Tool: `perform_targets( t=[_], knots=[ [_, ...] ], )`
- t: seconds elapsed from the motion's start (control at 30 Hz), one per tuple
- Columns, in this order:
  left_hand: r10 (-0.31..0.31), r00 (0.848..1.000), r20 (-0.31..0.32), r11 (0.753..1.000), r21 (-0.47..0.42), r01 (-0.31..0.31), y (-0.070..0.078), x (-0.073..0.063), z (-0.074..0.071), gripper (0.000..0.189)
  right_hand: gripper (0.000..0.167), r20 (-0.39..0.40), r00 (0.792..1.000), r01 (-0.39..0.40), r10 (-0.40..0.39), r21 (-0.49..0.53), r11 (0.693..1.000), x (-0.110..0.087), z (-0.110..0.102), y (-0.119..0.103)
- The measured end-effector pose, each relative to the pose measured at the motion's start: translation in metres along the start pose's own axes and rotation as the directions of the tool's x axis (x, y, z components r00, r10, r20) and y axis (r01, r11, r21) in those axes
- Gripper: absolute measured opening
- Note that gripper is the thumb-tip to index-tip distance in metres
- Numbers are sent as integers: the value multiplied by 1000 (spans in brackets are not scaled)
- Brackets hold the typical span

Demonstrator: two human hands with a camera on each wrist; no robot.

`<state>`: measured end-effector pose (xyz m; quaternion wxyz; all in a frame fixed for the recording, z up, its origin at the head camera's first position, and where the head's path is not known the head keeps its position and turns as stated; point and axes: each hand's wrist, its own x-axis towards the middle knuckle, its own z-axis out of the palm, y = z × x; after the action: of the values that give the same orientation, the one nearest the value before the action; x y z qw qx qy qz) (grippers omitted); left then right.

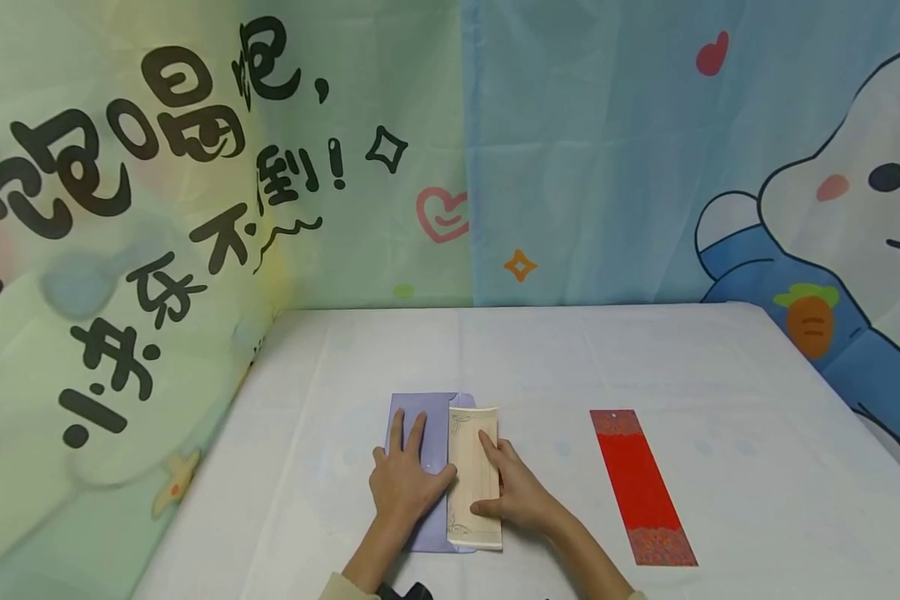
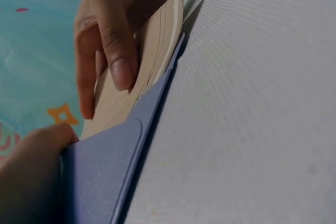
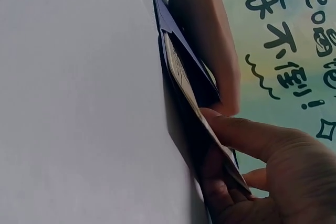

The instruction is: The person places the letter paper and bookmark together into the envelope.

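Note:
A purple envelope (image 1: 435,433) lies flat on the white table, its opening towards the right. My left hand (image 1: 408,483) rests on it with fingers spread, and the thumb touches the edge of the opening. From that opening a cream stack of printed paper slips (image 1: 474,475) with ornate corners sticks out; its left side meets the envelope's mouth. My right hand (image 1: 521,492) pinches the stack's right edge, thumb and forefinger on top, other fingers beneath. Several paper layers (image 2: 167,30) show in the left wrist view. How far the stack reaches inside is hidden.
A red strip (image 1: 643,487) with patterned ends lies slantwise on the white table (image 1: 345,358), right of my hands. A printed cloth backdrop (image 1: 555,167) stands behind and at the left. Part of a black object (image 1: 412,592) shows at the bottom edge.

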<state>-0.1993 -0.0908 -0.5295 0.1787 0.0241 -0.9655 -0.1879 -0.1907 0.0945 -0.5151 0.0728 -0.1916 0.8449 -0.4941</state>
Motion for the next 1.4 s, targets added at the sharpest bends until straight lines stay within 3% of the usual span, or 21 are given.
perform_targets(
  t=[0.3,0.63,0.83,1.1,1.4],
  knots=[
    [9,1000,13,1000,9,-9,-2,0,0,85,105,40,996,83,-78,-145,986,5,1,0],
    [6,999,39,1000,11,-7,-2,-2,-1,85,110,76,988,155,-138,-321,934,9,-12,14],
    [10,999,45,999,31,-11,-3,0,1,85,109,71,978,210,-198,-370,905,19,-6,13],
    [18,999,50,1000,17,-18,-2,-3,2,85,113,87,976,219,-201,-373,902,18,-7,18],
    [22,999,45,999,28,-24,-2,0,2,87,110,95,963,269,-253,-436,859,24,-1,11]
  ],
)
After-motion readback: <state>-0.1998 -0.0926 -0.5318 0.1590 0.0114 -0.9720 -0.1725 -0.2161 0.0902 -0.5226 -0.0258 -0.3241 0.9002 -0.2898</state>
